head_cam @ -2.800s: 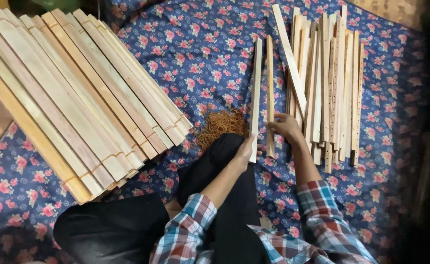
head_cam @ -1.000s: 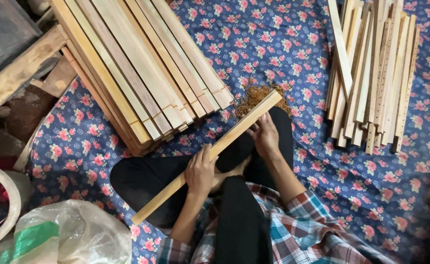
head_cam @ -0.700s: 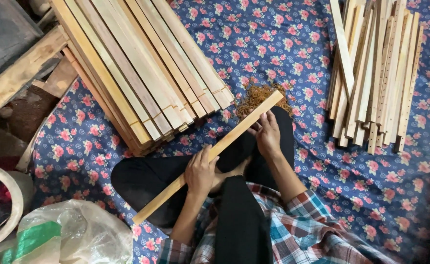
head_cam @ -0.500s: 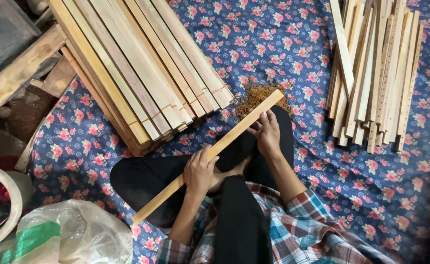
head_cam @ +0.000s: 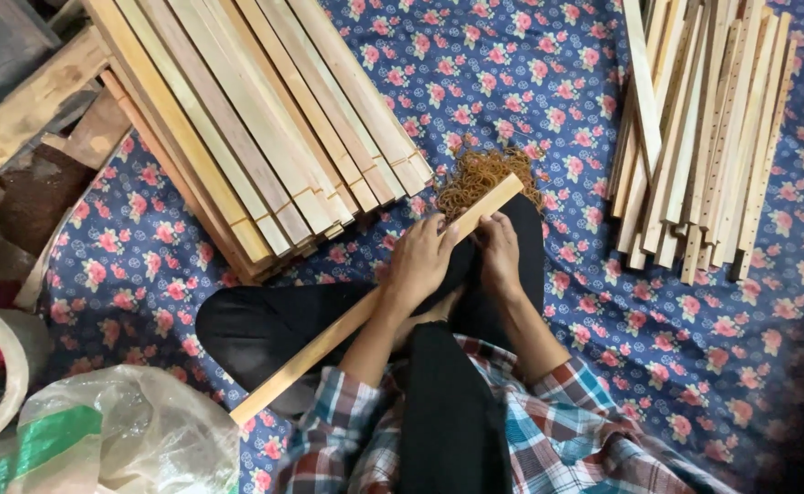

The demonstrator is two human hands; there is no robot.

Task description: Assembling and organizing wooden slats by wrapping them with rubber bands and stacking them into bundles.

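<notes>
Both hands, left [head_cam: 418, 265] and right [head_cam: 498, 256], are gripping a slat [head_cam: 329, 334] lying diagonally across the lap at frame centre; it looks light, stiff, best grasped near its upper end.

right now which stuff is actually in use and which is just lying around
In use:
- slat, held slantwise across the lap
- left hand and right hand, both gripping it near its far end
- rubber band heap, just past the slat's tip

Lying about:
- stacked slats
- slat bundle
- plastic bag
- floral cloth
</notes>
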